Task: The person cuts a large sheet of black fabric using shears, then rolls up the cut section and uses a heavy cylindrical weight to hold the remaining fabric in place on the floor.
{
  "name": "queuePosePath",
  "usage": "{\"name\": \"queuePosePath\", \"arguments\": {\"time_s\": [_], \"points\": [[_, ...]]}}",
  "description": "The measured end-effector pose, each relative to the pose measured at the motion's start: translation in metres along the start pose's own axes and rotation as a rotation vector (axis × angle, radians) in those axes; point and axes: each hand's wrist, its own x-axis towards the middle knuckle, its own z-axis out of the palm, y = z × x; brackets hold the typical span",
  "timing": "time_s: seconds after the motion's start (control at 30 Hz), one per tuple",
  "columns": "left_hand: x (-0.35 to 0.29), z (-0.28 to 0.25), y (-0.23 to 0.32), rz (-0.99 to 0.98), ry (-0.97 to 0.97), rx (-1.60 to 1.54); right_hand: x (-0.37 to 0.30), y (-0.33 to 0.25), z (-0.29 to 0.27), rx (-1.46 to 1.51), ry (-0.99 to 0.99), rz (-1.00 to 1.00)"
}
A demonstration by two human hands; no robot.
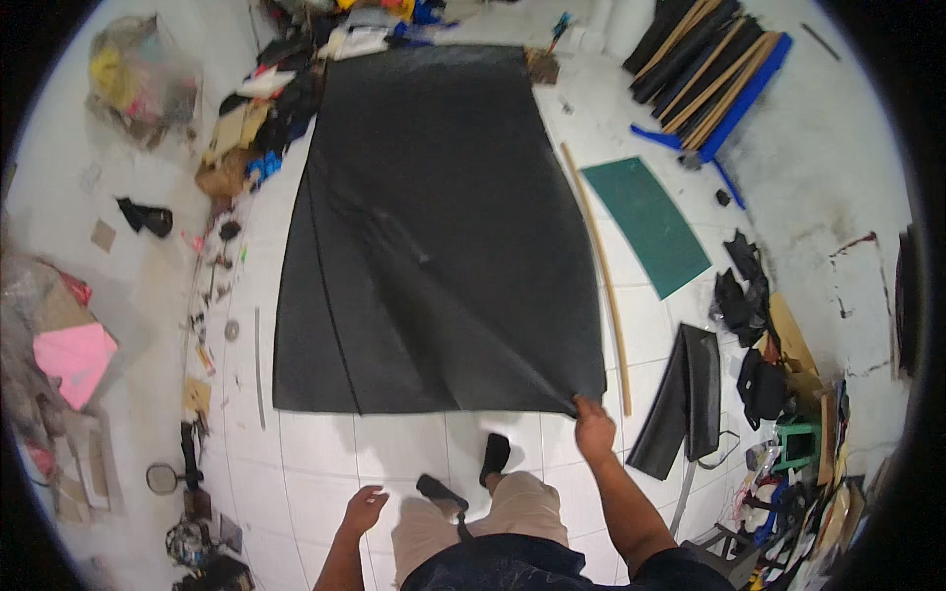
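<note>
A large black sheet (443, 197), like fabric or synthetic leather, lies spread over the white tiled floor in front of me. Its near right corner is pinched in my right hand (593, 431), and creases run from that corner up toward the middle. A dark line or fold runs lengthwise along the sheet's left part. My left hand (367, 509) hangs near my left thigh, away from the sheet. Its fingers are loosely bent, with nothing visible in them.
Right of the sheet lie a long wooden strip (603, 286), a green cutting mat (647, 225) and folded black material (680, 399). Rolled material rests on a blue rack (749, 98). Clutter lines both walls, with a green stool (796, 445) at right. A thin metal strip (260, 369) lies left.
</note>
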Motion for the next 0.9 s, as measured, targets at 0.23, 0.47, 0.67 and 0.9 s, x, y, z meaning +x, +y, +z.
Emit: {"name": "queuePosePath", "arguments": {"time_s": [0.23, 0.47, 0.67, 0.9], "points": [[0.138, 0.064, -0.085, -0.087, -0.176, 0.178, 0.061, 0.114, 0.180, -0.145, -0.036, 0.013], [0.370, 0.062, -0.154, 0.128, 0.152, 0.685, 0.142, 0.154, 0.366, -0.004, -0.079, -0.019], [0.503, 0.112, -0.137, 0.376, 0.363, 0.802, 0.156, 0.159, 0.474, 0.008, -0.064, -0.089], [0.560, 0.113, -0.173, 0.438, 0.472, 1.021, 0.140, 0.166, 0.498, 0.090, -0.122, -0.081]]}}
